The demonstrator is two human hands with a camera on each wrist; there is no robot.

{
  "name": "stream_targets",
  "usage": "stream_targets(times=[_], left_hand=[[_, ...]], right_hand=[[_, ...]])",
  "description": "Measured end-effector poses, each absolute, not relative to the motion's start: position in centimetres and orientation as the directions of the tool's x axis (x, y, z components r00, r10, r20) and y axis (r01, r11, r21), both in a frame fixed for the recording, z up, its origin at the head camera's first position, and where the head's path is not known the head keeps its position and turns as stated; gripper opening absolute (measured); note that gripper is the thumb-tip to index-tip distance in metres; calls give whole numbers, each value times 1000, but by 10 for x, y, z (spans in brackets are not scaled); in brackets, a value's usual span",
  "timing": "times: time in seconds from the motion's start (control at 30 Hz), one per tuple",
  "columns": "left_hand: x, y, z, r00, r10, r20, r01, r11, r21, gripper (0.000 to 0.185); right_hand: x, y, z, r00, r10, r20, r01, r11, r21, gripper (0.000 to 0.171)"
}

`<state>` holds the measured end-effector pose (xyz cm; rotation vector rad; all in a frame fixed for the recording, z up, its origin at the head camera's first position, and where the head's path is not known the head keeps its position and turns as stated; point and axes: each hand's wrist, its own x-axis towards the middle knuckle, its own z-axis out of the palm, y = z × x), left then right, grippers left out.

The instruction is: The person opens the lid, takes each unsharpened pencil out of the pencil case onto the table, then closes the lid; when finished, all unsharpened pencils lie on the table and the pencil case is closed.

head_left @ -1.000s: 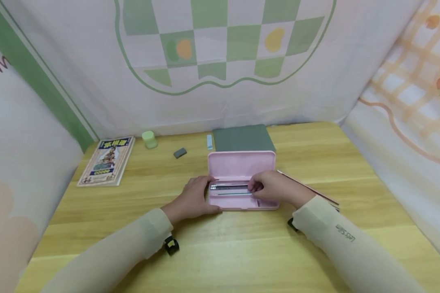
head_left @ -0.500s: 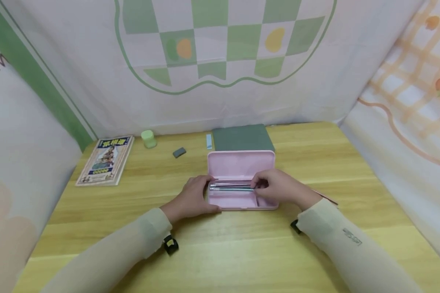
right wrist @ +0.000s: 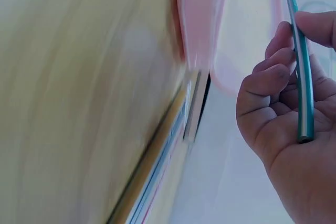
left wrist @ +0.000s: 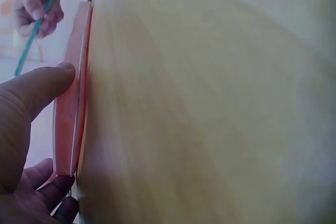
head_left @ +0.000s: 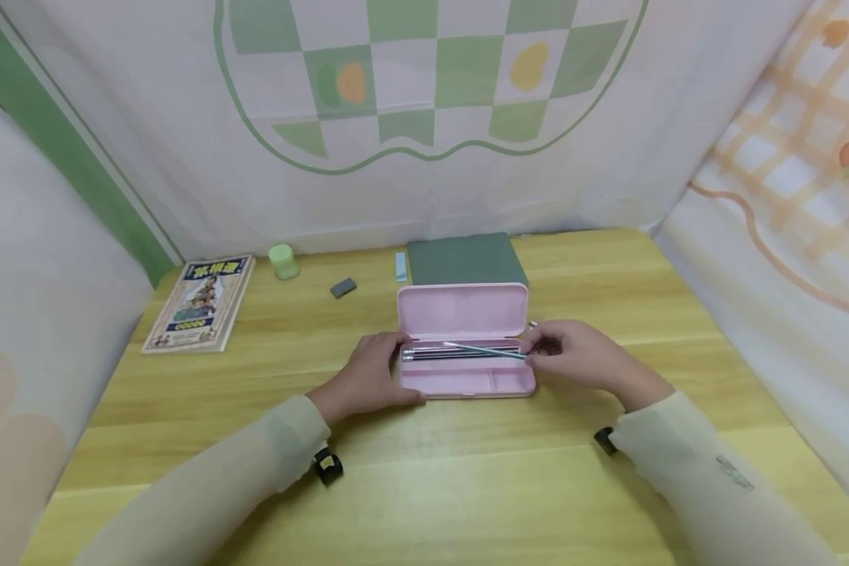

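Note:
An open pink pencil case [head_left: 467,379] lies at the middle of the wooden table [head_left: 424,472], its lid [head_left: 462,310] standing up at the back. Dark pens [head_left: 446,355] lie in its rear tray. My left hand [head_left: 389,365] holds the case's left end, the thumb [left wrist: 37,87] against its pink edge [left wrist: 71,124]. My right hand [head_left: 538,350], at the case's right end, pinches a teal pen [head_left: 484,350] that slants over the tray. The right wrist view shows that pen [right wrist: 302,77] between thumb and curled fingers [right wrist: 268,82], beside the case [right wrist: 202,24].
Behind the case lie a dark green notebook [head_left: 464,259] and a pale blue strip [head_left: 401,267]. Further left are a grey eraser [head_left: 343,288], a small green pot [head_left: 283,262] and a picture book [head_left: 196,303]. Cloth walls close three sides. A thin striped edge [right wrist: 157,171] lies by my right hand.
My right hand has drawn back from inside the case to its right end, bringing the teal pen with it. The left hand has stayed on the case's left end.

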<state>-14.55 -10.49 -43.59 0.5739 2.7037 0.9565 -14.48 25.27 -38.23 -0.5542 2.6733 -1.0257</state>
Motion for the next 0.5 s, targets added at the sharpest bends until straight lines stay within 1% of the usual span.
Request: stream_targets(times=[0.2, 0.33, 0.5], left_hand=[[-145, -104, -437, -901, 429, -62, 299, 719, 627, 98], [-146, -104, -439, -903, 427, -51, 310, 728, 612, 98], [-146, -104, -439, -904, 424, -50, 312, 735, 602, 98]], right_hand=[[-132, 290, -378, -944, -329, -21, -233, 711, -664, 5], [-123, 314, -377, -956, -291, 12, -228, 719, -656, 9], [-117, 346, -380, -974, -225, 13, -177, 728, -663, 14]])
